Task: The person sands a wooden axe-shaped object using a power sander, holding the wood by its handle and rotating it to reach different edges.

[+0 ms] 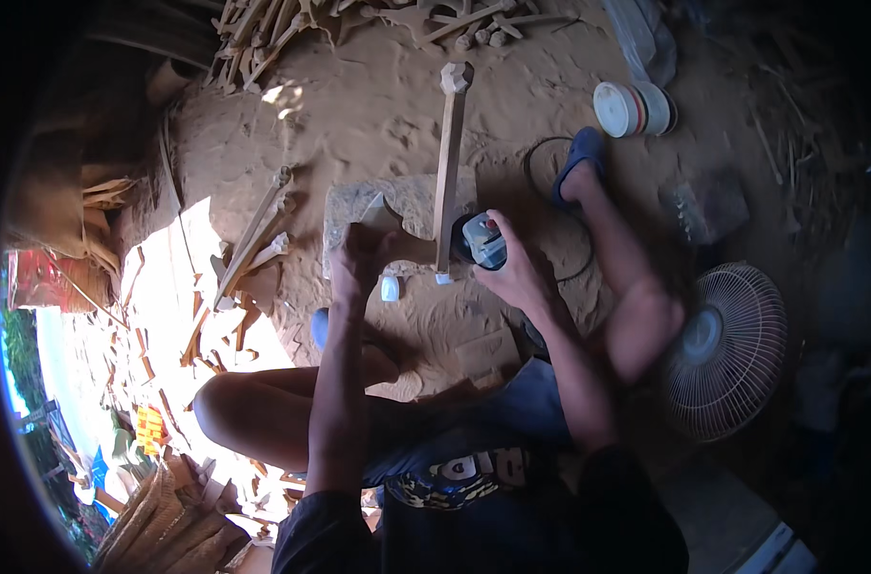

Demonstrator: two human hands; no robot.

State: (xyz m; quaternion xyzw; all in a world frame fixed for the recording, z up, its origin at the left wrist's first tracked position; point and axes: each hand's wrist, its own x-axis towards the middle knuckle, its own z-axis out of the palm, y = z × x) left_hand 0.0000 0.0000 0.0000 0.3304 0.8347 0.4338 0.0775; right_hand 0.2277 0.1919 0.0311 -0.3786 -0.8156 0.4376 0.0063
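My left hand is closed around a flat, curved wooden piece, which meets the lower part of a long squared wooden post. The post runs away from me and ends in a faceted knob at its far end. My right hand grips a compact power sander with a blue-grey body, a red button and a dark round base. It is held close against the right side of the post; whether the two touch I cannot tell. Under the wood is a low, worn block. A small white object lies near its front edge.
A black cable loops on the sandy ground beside my sandalled foot. To the right stands a round fan; a white bucket lies beyond. Wooden pieces are piled at the far side and scattered at left.
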